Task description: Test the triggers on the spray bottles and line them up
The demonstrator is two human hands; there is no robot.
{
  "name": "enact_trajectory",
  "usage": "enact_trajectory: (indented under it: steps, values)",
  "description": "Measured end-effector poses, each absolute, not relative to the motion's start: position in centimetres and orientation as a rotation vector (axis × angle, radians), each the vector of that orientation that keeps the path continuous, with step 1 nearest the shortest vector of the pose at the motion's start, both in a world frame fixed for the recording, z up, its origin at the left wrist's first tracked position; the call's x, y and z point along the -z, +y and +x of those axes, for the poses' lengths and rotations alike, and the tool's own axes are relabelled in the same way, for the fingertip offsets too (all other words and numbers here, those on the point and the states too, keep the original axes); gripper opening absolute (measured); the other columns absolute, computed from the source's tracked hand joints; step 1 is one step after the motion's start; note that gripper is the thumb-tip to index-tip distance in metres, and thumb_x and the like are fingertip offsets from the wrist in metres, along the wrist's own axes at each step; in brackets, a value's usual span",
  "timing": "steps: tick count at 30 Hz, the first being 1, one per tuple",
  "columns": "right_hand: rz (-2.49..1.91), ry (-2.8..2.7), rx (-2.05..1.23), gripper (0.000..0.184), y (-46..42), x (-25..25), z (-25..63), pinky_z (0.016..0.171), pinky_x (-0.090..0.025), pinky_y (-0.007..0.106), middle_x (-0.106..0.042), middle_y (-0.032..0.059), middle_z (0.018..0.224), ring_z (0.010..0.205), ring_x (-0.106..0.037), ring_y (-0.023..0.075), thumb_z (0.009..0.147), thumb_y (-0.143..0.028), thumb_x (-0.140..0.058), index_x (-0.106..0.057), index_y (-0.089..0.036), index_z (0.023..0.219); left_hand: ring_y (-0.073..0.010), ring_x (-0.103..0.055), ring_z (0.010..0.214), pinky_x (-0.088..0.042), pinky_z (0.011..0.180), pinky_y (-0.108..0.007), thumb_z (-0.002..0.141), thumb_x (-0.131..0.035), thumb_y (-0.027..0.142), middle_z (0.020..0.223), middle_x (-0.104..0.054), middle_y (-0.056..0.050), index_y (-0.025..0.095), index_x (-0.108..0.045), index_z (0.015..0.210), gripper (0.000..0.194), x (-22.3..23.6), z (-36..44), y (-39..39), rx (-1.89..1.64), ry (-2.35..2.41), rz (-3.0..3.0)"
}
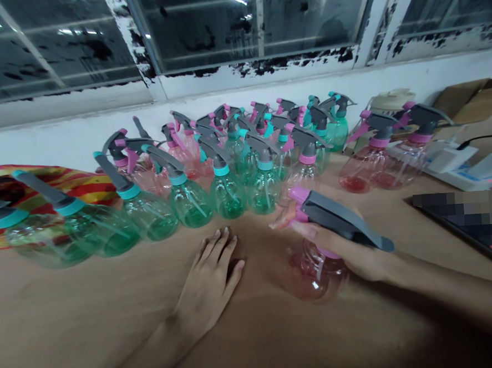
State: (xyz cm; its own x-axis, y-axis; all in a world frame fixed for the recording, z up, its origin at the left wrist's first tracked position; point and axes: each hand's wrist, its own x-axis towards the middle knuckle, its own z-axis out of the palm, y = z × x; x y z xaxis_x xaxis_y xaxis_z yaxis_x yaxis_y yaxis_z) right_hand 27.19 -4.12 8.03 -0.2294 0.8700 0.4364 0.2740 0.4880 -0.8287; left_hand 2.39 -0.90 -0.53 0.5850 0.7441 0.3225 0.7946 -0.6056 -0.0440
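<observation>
My right hand (350, 250) is wrapped round the neck of a pink spray bottle (314, 274) with a grey trigger head and pink nozzle. The bottle stands slightly blurred over the table, and I cannot tell whether its base touches. My left hand (213, 269) lies flat on the wooden table (173, 299), palm down and fingers stretched, holding nothing. Just beyond its fingertips runs a front row of green spray bottles, among them one green bottle (229, 193) with a turquoise collar. A pink-collared bottle (305, 169) stands behind the one I hold.
More pink and green spray bottles crowd toward the white wall (80, 133). Two pink bottles (355, 169) stand to the right, near a white power strip (457, 165). A dark phone or tablet (448, 221) lies at the right. Patterned cloth (91, 185) and a cardboard box (470, 101) flank the bottles.
</observation>
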Motion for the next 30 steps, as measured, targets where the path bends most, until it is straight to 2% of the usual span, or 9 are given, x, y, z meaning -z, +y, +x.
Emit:
enact_trajectory:
  steps: [5, 11, 16, 22, 27, 30]
  values:
    - [-0.934, -1.746, -0.82, 0.023, -4.44, -8.29, 27.23, 0.052, -0.041, 0.028, -0.051, -0.0029, 0.061, 0.055, -0.05, 0.0129, 0.087, -0.044, -0.053, -0.061, -0.023, 0.081, -0.0263, -0.038, 0.131, -0.03, 0.107, -0.046, 0.097, -0.035, 0.037, 0.141, -0.043, -0.013, 0.011, -0.047, 0.131, 0.045, 0.58, 2.34, -0.81, 0.419, -1.291, -2.66]
    - [-0.985, -1.65, -0.814, 0.029, -4.5, -7.88, 27.11, 0.058, -0.046, 0.025, -0.06, -0.0019, 0.064, 0.062, -0.059, 0.0122, 0.086, -0.046, -0.055, -0.057, -0.022, 0.071, -0.0285, -0.04, 0.128, -0.033, 0.105, -0.049, 0.097, -0.035, 0.038, 0.141, -0.043, -0.014, 0.013, -0.049, 0.129, 0.043, 0.69, 2.26, -0.83, 0.48, -1.32, -2.664]
    - [-0.981, -1.673, -0.814, 0.027, -4.51, -8.05, 27.1, 0.056, -0.047, 0.026, -0.058, -0.0024, 0.062, 0.06, -0.059, 0.013, 0.086, -0.044, -0.055, -0.055, -0.022, 0.07, -0.0278, -0.039, 0.128, -0.032, 0.105, -0.049, 0.097, -0.036, 0.037, 0.14, -0.042, -0.013, 0.016, -0.047, 0.13, 0.041, 1.14, 2.1, -0.81, 0.558, -1.328, -2.664]
    - [-0.957, -1.612, -0.927, 0.011, -4.37, -8.18, 26.84, 0.071, -0.052, 0.027, -0.066, 0.0001, 0.091, 0.085, -0.064, 0.0159, 0.082, -0.035, -0.062, -0.057, -0.024, 0.08, -0.0275, -0.039, 0.128, -0.032, 0.105, -0.049, 0.097, -0.036, 0.037, 0.14, -0.042, -0.012, 0.018, -0.046, 0.13, 0.039, 1.03, 2.16, -0.83, 0.553, -1.329, -2.679]
    - [-1.035, -1.616, -0.799, 0.015, -4.55, -7.74, 26.8, 0.054, -0.048, 0.023, -0.061, -0.0044, 0.072, 0.062, -0.058, 0.0112, 0.08, -0.039, -0.064, -0.059, -0.025, 0.081, -0.0283, -0.038, 0.129, -0.032, 0.105, -0.05, 0.097, -0.037, 0.036, 0.14, -0.042, -0.013, 0.016, -0.046, 0.13, 0.04, 0.74, 2.25, -0.87, 0.535, -1.329, -2.692]
    - [-1.014, -1.642, -0.836, 0.011, -4.5, -7.63, 26.87, 0.056, -0.05, 0.025, -0.058, -0.0049, 0.062, 0.061, -0.06, 0.013, 0.082, -0.037, -0.062, -0.06, -0.026, 0.082, -0.0289, -0.039, 0.128, -0.032, 0.105, -0.05, 0.096, -0.038, 0.035, 0.14, -0.043, -0.014, 0.015, -0.047, 0.129, 0.04, 0.6, 2.27, -0.91, 0.514, -1.334, -2.69]
